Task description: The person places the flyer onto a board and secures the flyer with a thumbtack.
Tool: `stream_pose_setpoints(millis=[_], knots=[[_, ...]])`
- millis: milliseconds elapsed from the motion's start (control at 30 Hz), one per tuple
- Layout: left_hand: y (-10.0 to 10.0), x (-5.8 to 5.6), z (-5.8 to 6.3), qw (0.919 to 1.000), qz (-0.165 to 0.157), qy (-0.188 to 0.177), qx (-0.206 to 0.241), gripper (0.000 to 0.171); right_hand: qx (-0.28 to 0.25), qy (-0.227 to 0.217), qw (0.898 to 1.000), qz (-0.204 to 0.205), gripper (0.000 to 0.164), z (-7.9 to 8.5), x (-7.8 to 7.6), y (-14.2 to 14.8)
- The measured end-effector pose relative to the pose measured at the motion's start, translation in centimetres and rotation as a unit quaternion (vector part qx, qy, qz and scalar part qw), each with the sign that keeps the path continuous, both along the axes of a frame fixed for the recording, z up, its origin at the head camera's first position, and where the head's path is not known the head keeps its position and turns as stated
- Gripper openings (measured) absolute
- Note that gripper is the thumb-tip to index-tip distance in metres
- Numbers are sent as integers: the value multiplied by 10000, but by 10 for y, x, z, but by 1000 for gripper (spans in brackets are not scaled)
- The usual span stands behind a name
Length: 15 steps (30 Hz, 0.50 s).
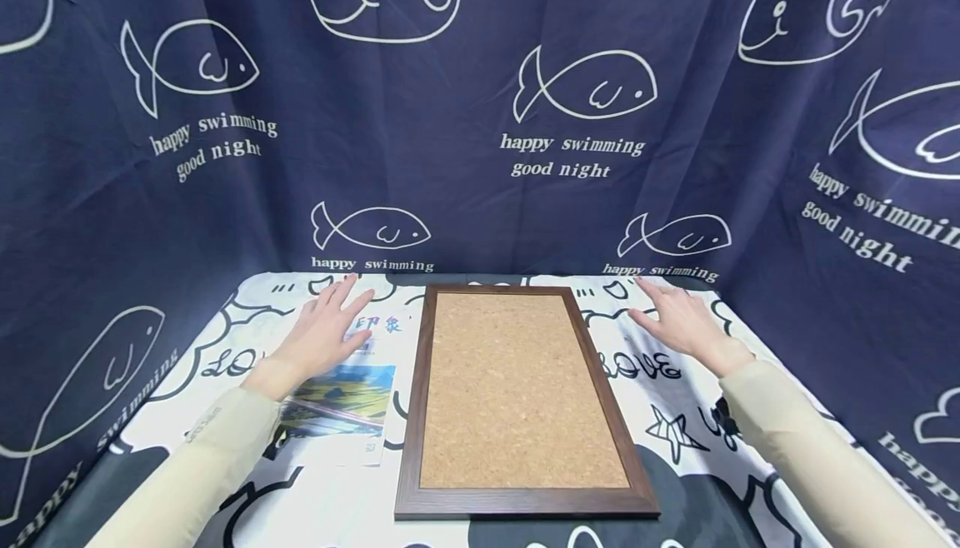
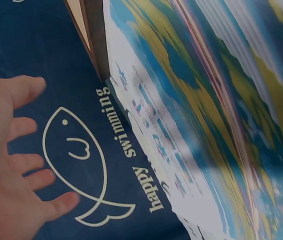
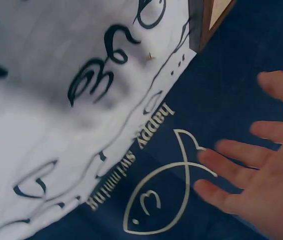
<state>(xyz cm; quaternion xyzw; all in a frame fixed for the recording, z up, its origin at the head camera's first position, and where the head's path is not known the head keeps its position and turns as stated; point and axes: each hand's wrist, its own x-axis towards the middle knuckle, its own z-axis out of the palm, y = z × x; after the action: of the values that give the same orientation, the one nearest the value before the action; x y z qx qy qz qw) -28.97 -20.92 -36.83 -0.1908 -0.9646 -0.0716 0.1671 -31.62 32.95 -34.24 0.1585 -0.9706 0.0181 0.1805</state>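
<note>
A cork board (image 1: 521, 390) in a dark brown wooden frame lies flat on the table between my two hands. To its left lies a printed sheet (image 1: 341, 402) with a colourful landscape picture and some characters above it; my left forearm and hand cover part of it. My left hand (image 1: 318, 331) hovers over that sheet, fingers spread and empty. On the board's other side my right hand (image 1: 682, 325) hovers above the patterned cloth, its fingers also spread with nothing in them. Both wrist views show the left palm (image 2: 6, 160) and right palm (image 3: 271, 170) bare.
A white cloth (image 1: 637, 348) with black doodles and lettering covers the table. Dark blue curtains (image 1: 465, 156) printed with fish and whales enclose the back and both sides. In the right wrist view a tiny golden speck (image 3: 150, 56) sits on the cloth near the board's frame.
</note>
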Motion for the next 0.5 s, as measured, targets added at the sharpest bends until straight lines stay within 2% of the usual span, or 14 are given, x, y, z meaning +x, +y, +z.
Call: stream_pose_setpoints(millis=[167,233,300,400,500], knots=[[-14,11,2,9992,329,-224,34,58,-458,-745,9962,43,46,-10,-10,9],[-20,17,2,9981,505,-358,16,58,-588,-830,9946,185,39,-14,-14,12],[-28,23,1,9954,713,-640,-3,59,-691,-829,9933,423,33,-18,-19,14],[-40,36,1,9874,1045,-1182,-130,63,-790,-845,9904,760,28,-25,-25,16],[-52,49,1,9745,1372,-1755,-260,69,-905,-964,9863,986,26,-33,-29,17]])
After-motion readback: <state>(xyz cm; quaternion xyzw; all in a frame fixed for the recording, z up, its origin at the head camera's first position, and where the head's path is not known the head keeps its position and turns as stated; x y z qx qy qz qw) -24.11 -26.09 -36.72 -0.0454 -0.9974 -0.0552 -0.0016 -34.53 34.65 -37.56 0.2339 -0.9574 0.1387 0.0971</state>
